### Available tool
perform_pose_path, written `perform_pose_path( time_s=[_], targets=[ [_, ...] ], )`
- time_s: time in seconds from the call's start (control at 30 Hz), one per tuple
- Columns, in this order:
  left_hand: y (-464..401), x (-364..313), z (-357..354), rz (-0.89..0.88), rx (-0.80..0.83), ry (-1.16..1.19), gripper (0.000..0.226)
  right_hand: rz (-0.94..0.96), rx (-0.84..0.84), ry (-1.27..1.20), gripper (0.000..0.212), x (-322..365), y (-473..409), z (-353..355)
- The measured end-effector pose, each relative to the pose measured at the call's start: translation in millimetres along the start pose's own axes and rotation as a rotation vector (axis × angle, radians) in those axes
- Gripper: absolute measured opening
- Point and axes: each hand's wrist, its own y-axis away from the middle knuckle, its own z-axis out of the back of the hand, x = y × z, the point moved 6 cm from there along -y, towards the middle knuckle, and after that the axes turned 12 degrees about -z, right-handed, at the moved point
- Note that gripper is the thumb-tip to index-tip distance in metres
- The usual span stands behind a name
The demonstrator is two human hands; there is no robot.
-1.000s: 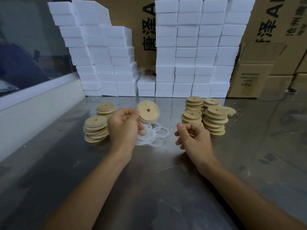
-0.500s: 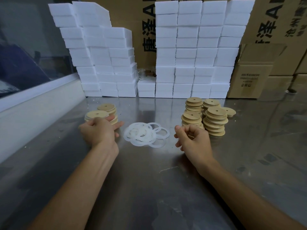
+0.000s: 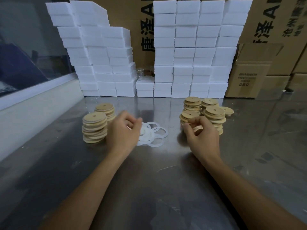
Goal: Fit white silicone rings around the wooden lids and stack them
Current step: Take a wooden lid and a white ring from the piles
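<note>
Steel tabletop ran back to a wall of white foam blocks and cardboard cartons. From the head view, the left hand hung blurred over the loose heap of white silicone rings, fingers curled; whether it pinched a ring I could not tell. The right hand gripped a wooden lid against the foot of the right-hand stacks. Two more lid stacks stood to the left of the rings. Done well, the next step probably meant lifting a single ring clear of the tangle, then stretching it evenly round the lid's rim without twisting.
</note>
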Motion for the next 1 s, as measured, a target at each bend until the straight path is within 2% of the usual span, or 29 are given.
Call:
perform_pose_path(
  time_s=[0.07, 0.17, 0.23, 0.33, 0.4, 0.53, 0.6, 1.0],
  targets=[
    [10.6, -4.7, -15.1, -0.115, 0.225, -0.241, 0.018, 0.062, -0.021, 0.103, 0.024, -1.9, -4.7, 0.1],
    [22.8, -2.9, -30.9, -0.185, 0.469, -0.302, 0.018, 0.149, 0.002, 0.220, 0.053, -1.5, -9.5, -6.1],
    [24.5, -0.3, -33.6, -0.190, 0.553, -0.310, 0.026, 0.155, 0.053, 0.339, 0.068, -5.1, -13.7, -14.1],
    [23.1, 3.1, -32.7, -0.180, 0.586, -0.313, 0.036, 0.117, 0.114, 0.510, 0.080, -12.2, -20.3, -23.6],
    [21.6, 4.3, -30.7, -0.152, 0.542, -0.298, 0.036, 0.106, 0.116, 0.547, 0.077, -13.9, -23.0, -25.0],
    [19.2, 4.8, -28.4, -0.137, 0.482, -0.284, 0.011, 0.103, 0.054, 0.574, 0.052, -11.3, -23.5, -21.4],
    [18.6, 5.7, -27.9, -0.144, 0.475, -0.295, 0.006, 0.130, 0.049, 0.557, 0.046, -7.9, -20.6, -20.6],
    [16.1, 5.0, -27.1, -0.180, 0.470, -0.418, 0.014, 0.201, 0.020, 0.436, 0.040, -0.8, -15.1, -17.3]
  ],
)
